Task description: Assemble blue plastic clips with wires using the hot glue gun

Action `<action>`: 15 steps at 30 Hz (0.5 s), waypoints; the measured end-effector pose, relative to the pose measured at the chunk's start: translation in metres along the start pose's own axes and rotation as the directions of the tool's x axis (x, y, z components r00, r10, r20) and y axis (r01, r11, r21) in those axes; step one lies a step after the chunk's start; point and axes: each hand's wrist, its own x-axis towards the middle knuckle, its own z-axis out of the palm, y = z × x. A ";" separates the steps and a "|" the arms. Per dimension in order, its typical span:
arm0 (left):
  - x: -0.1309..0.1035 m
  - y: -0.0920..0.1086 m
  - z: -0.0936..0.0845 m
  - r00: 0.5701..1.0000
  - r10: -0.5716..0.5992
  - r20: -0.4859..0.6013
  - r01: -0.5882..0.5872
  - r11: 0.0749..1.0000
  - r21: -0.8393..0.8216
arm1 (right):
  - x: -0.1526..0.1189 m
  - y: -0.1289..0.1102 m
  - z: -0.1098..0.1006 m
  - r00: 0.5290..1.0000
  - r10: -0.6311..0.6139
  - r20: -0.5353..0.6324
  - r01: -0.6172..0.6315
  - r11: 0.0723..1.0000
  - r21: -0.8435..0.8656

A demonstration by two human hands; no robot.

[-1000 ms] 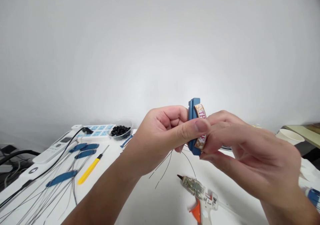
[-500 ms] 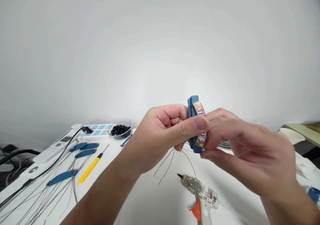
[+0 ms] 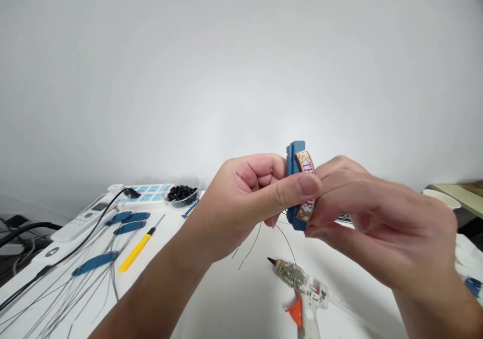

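Note:
Held upright in front of me is a small blue plastic piece (image 3: 297,149) with a curved, gold-edged sign (image 3: 304,159) on its right side. The sign carries red letters, partly hidden by my thumb. My left hand (image 3: 252,198) is closed around the blue piece, its thumb pressing across the sign. On the other side, my right hand (image 3: 385,223) pinches the lower right edge with thumb and forefinger. Thin dark wires (image 3: 286,243) hang beneath my left hand. Below, a glue gun (image 3: 298,281) with an orange trigger lies on the white table.
To the left lie blue pieces with long wires (image 3: 94,263), a yellow-handled screwdriver (image 3: 136,251), and a power strip (image 3: 151,193) with a black cord. A clear bowl of black bits (image 3: 182,194) stands behind them. At far right is a white cup (image 3: 441,198).
Both hands and the blue piece have shifted slightly to the right. The piece has turned a little, and the grip looks the same.

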 end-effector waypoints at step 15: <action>0.000 0.004 0.007 1.000 0.014 -0.027 -0.013 1.000 0.027 | -0.002 0.000 -0.001 0.999 -0.012 -0.031 0.010 0.998 -0.068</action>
